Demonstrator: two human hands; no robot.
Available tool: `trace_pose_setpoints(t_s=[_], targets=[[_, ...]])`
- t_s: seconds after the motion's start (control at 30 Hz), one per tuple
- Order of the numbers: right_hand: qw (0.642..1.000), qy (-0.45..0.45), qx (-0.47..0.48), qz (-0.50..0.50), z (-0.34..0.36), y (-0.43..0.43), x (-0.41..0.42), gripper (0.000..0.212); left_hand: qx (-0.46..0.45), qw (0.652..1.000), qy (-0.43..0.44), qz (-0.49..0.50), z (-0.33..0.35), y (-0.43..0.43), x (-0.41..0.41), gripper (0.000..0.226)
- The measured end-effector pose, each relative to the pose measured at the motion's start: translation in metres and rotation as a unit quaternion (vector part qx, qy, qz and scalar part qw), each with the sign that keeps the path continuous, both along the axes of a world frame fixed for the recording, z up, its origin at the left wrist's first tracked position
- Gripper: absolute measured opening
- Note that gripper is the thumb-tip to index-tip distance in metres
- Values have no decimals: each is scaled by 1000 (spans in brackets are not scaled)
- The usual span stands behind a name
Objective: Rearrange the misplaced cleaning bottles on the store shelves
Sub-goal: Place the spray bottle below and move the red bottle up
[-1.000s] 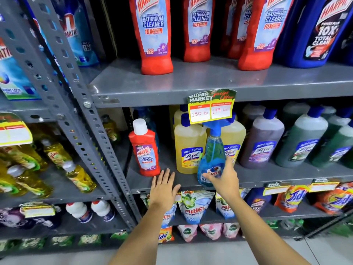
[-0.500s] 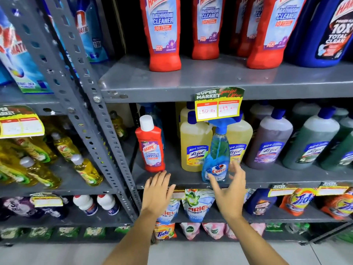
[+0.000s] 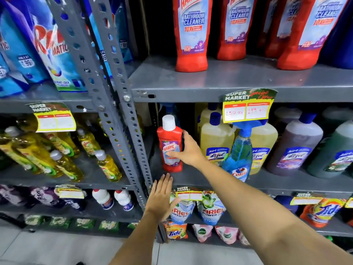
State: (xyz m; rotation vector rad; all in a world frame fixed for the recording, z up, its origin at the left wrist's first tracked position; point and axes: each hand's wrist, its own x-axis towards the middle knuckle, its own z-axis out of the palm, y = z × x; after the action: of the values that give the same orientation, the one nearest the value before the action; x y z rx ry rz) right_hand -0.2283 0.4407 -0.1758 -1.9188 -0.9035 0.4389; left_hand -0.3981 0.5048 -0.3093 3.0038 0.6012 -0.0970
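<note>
A small red Harpic bottle (image 3: 169, 144) with a white cap stands at the left end of the middle shelf (image 3: 286, 183). My right hand (image 3: 189, 150) wraps it from the right, thumb across the label and fingers behind. My left hand (image 3: 162, 197) is flat and open at the shelf's front edge, just below the bottle. A blue Colin spray bottle (image 3: 238, 161) stands at the shelf front, before yellow Lizol bottles (image 3: 215, 138). Large red Harpic bathroom cleaner bottles (image 3: 191, 35) line the upper shelf (image 3: 229, 83).
A grey perforated upright (image 3: 118, 111) stands left of the small bottle. Purple and green Lizol bottles (image 3: 294, 148) fill the right. Yellow dish-liquid bottles (image 3: 63, 161) lie on the left rack. Detergent pouches (image 3: 210, 211) hang below. A price tag (image 3: 246, 109) hangs over the spray bottle.
My right hand left the blue spray bottle, crossed to the left and closed around the small red Harpic bottle. My left hand stayed at the shelf edge. The view moved closer.
</note>
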Motion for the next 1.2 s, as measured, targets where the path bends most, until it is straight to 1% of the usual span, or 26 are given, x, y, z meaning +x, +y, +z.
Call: trace_pose_setpoints(t_s=[0.07,0.13,0.3,0.43,0.53,0.57,0.63,0.7,0.73,0.83,0.93,1.0,1.03,1.1,1.13,1.2], targets=[[1000,-6,-20,-1,-5,9,3,70,9,1000,-10,-4,-5,4,0,83],[999,-13,-35,-3,-8,12,6,65,17,1000,-22,-8,-9,7,1,84],[999,-22,-37,-18,-13,7,9,63,32,999,-20,-20,-9,5,0,83],[997,-44,-47,-53,-9,-3,4,61,58,998,-24,-30,-11,6,-1,83],[991,-90,-72,-66,9,-20,-4,57,59,997,-34,-33,-4,4,-3,81],[989,-112,-78,-64,18,-30,-9,55,57,997,-50,-31,0,3,-4,79],[985,-152,-66,-55,44,-58,-23,54,35,992,-118,-42,18,-1,-3,70],[983,-176,-16,-50,75,-89,-41,54,20,976,-207,-65,52,-6,1,59],[982,-180,23,-52,92,-105,-51,53,30,960,-266,-80,73,-9,5,53],[969,-171,161,-75,148,-147,-76,44,49,897,-425,-110,148,-17,21,43],[944,-154,281,-74,208,-179,-83,33,87,843,-517,-120,225,-27,37,39],[925,-137,349,-59,243,-192,-73,31,128,820,-541,-133,270,-30,48,41],[915,-143,371,-63,259,-196,-65,34,144,819,-537,-139,289,-29,54,43],[899,-161,400,-78,286,-198,-45,44,163,837,-503,-143,315,-22,68,47],[893,-161,412,-85,297,-195,-33,44,173,850,-478,-142,321,-17,76,49],[887,-161,422,-93,314,-186,-10,33,198,870,-432,-134,322,-9,89,54]])
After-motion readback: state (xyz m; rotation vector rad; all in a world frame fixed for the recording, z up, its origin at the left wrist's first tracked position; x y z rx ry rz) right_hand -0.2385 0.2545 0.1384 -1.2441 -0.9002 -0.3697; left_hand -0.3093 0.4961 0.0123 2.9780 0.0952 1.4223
